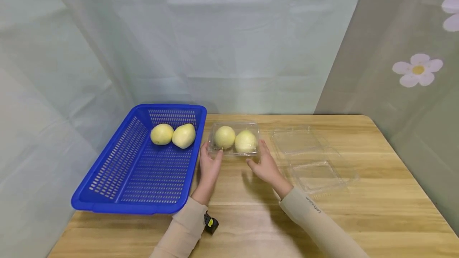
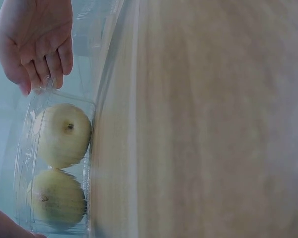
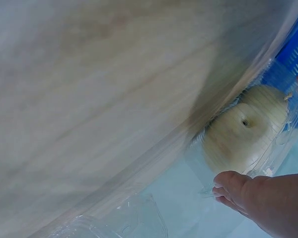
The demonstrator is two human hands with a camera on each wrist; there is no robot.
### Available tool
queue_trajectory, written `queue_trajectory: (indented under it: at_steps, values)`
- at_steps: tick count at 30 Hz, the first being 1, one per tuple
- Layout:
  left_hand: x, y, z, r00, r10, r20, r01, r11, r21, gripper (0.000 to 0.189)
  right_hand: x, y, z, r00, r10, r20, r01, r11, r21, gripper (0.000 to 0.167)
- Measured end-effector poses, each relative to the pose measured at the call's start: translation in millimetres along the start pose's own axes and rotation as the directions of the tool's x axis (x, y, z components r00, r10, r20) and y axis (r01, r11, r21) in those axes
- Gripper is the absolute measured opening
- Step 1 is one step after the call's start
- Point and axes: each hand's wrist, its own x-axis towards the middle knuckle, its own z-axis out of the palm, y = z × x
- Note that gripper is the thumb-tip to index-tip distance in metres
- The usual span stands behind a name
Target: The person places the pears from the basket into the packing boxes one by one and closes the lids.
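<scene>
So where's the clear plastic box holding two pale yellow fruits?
Near the centre of the head view, the box is between the left hand and the right hand, just right of the blue plastic basket.

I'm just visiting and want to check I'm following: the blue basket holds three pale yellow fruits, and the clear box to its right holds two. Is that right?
Not quite: the blue basket holds two pale yellow fruits, not three, as the head view shows. The clear box to its right does hold two.
</scene>
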Motion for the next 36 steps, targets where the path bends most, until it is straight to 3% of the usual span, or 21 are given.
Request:
queue_trajectory:
  at_steps: [10,19,36]
  values:
    - [0.8,-0.2,4.0,0.999,0.040,0.007,-0.040,0.999,0.010,0.065,0.7,2.4,-2.8,1.000,0.002,-0.021,-0.002,1.000,-0.003,0.084]
    - [1.9,-0.7,3.7,0.999,0.049,-0.010,-0.049,0.998,0.043,0.064,2.9,1.7,-3.1,1.000,0.000,0.000,0.000,1.000,0.000,0.085]
    - [2.4,-3.7,3.2,0.999,0.045,-0.030,-0.044,0.998,0.048,0.063,6.1,1.9,-1.3,1.000,0.000,-0.031,0.000,1.000,0.002,0.082]
